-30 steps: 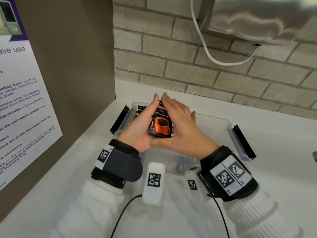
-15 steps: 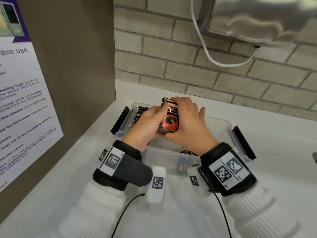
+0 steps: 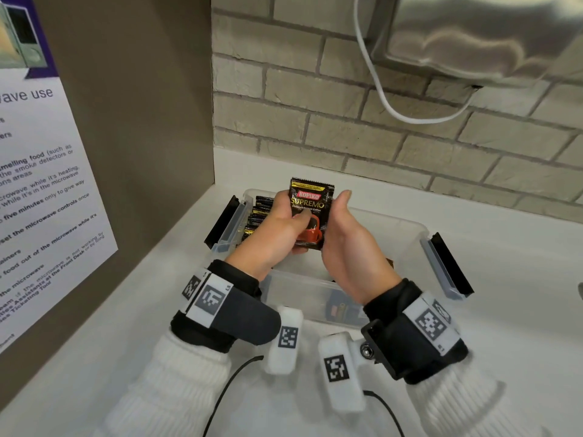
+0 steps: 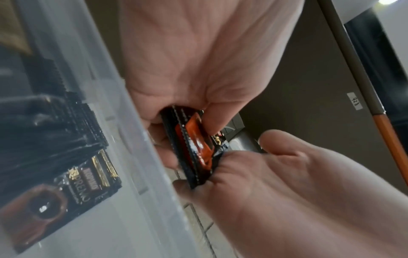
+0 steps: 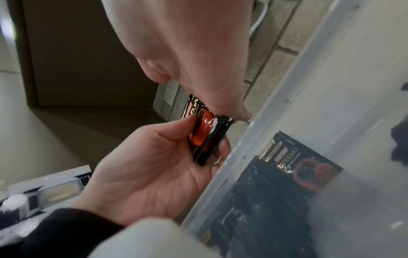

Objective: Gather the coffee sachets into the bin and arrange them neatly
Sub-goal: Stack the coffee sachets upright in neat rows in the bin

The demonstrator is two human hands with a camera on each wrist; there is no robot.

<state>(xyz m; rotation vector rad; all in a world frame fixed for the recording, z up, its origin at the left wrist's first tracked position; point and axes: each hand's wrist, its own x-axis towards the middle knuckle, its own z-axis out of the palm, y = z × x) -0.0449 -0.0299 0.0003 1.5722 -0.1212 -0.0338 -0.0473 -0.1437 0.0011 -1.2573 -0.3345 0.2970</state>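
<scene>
Holding sachets [image 3: 310, 212] (both hands [image 3: 318, 241])

Count of items before you, by kind

You have one clear bin [image 3: 410, 234] at frame centre; two hands, your left hand [image 3: 277, 228] and right hand [image 3: 350, 247]; a small bunch of sachets [image 3: 310, 209] between them, number uncertain; a row of sachets [image 3: 257, 216] upright at the bin's left end, too tightly packed to count; one poster [image 3: 38, 197] at left.

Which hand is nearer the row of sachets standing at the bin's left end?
Left. The left hand holds a small stack of sachets right beside that standing row; the right hand supports the stack's other side, farther toward the bin's middle.
</scene>
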